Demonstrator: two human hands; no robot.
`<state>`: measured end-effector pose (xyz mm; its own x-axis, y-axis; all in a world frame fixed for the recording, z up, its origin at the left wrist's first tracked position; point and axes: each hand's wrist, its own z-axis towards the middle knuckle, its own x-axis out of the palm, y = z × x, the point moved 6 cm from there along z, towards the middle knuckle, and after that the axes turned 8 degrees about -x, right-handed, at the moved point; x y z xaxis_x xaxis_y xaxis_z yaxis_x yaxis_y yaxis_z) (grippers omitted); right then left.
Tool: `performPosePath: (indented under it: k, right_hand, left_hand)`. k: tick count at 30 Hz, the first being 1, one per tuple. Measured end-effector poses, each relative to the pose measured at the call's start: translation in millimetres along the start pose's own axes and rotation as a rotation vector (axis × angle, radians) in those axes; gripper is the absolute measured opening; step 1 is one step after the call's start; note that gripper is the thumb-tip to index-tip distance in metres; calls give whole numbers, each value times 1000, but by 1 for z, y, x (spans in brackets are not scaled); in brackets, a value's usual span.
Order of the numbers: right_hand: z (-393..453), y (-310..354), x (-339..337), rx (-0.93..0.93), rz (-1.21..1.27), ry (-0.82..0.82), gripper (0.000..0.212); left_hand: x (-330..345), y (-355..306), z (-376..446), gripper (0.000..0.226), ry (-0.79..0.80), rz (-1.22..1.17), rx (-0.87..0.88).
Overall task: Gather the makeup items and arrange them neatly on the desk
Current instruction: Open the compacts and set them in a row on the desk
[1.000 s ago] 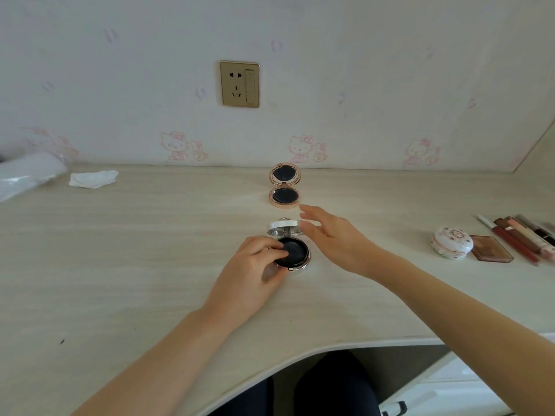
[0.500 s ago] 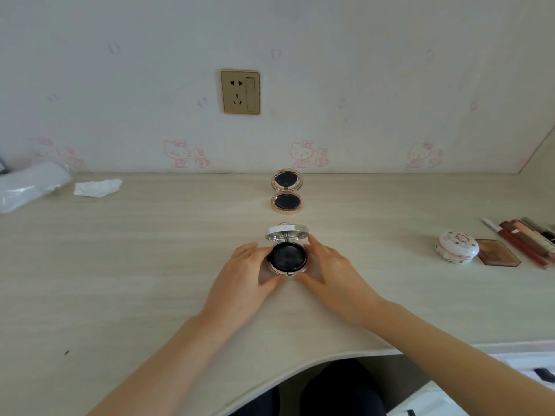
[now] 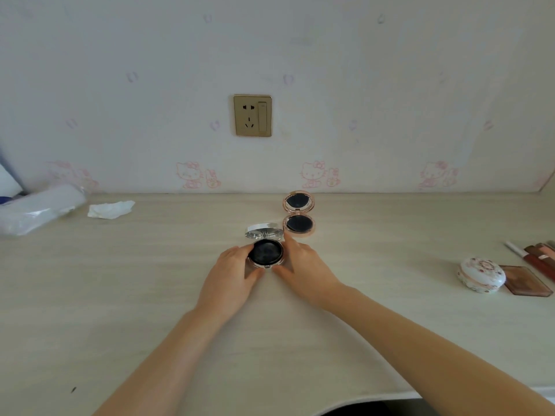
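We hold the silver compact between both hands at the middle of the desk. Our left hand curls its fingers and thumb against the left edge of the round base, and our right hand grips the right edge, its forefinger stretched along the rim toward the hinge. The compact lies open on the desk surface: the dark round pan faces up, and the silver lid stands tilted back just behind it. Both forearms run back from the hands toward the near edge of the desk.

Just beyond the compact and a little to the right lies a rose-gold compact, also open, its dark pan near us and its lid lying back toward the wall. The two compacts sit close together; we cannot tell whether they touch.

Well apart on the right rests a closed white floral compact, just beside a flat brown palette, with several lip gloss tubes at the edge of view. At far left we see a crumpled tissue and a clear plastic bag. A gold wall socket sits on the wall above.
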<state>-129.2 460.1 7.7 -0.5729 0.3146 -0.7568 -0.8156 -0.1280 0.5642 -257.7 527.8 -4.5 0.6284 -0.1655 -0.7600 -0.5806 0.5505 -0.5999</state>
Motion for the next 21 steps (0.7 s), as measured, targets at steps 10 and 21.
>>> performPosePath:
  k: [10,21]
  right_hand:
    - [41,-9,13,110,-247,-55,27]
    - [52,-14,28,44,-430,-32,48]
  left_hand:
    - [-2,17,45,33,12,34,-40]
    - [6,25,75,37,-34,61,-72]
